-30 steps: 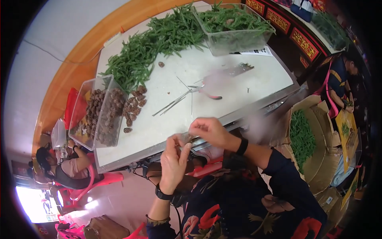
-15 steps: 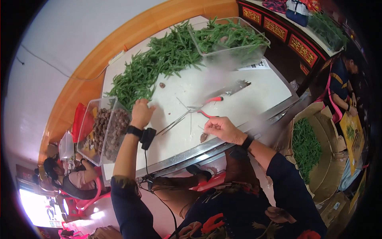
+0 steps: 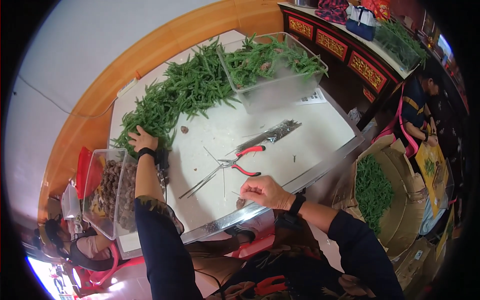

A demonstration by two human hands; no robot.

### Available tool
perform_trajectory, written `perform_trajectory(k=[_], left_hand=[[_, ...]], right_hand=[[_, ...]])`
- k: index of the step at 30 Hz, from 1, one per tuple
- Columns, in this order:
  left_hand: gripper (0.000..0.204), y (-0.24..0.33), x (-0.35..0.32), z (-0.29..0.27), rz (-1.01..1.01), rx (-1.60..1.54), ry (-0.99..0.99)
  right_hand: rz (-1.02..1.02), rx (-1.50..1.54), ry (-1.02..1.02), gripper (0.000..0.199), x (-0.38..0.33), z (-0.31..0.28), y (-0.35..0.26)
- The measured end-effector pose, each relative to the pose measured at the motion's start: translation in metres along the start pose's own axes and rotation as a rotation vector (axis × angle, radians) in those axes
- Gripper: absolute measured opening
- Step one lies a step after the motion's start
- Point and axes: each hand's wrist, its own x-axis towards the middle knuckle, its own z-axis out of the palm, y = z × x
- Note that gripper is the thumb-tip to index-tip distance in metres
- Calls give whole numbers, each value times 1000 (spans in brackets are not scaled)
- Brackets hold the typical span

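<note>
My left hand [image 3: 143,138] lies with its fingers spread on the near left end of a heap of green artificial pine sprigs [image 3: 195,82]. Whether its fingertips grip a sprig is hidden among the needles. My right hand [image 3: 265,192], above the table's front edge, pinches a small brown pine cone [image 3: 240,203] by its thin wire. The cone hangs just below the fingertips. Left of that hand lie red-handled pliers [image 3: 239,163], jaws across loose thin wires [image 3: 200,185]. Beyond them is a clear plastic sleeve of dark wires [image 3: 270,136].
A clear bin of pine cones [image 3: 107,192] stands at the table's left end. Another clear bin [image 3: 280,85] with sprigs and cones stands at the back. On the right is a cardboard box [image 3: 400,195] of greenery. Co-workers sit on both sides.
My left hand has moved left from the heap's edge onto the sprigs, and its fingers have spread. The right hand still pinches the wired cone. The view has shifted a little.
</note>
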Motion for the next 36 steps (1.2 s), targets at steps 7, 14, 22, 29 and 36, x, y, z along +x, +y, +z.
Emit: perform_trajectory(k=[7,14,22,29,36], left_hand=[[41,-28,69,57,-58,149,-118],[21,-27,71,31,50,-142,215],[11,0,48,-67,376,-259,488],[16,41,-3,-156,515,-374,574],[53,67,-76,-124,661,-807,40]], right_hand=[[1,-32,0,9,27,4,1],[-9,-41,17,9,27,7,11],[-15,-6,27,10,2,7,7],[-8,-68,40,12,-18,-2,5],[-30,-96,30,8,-29,-9,14]])
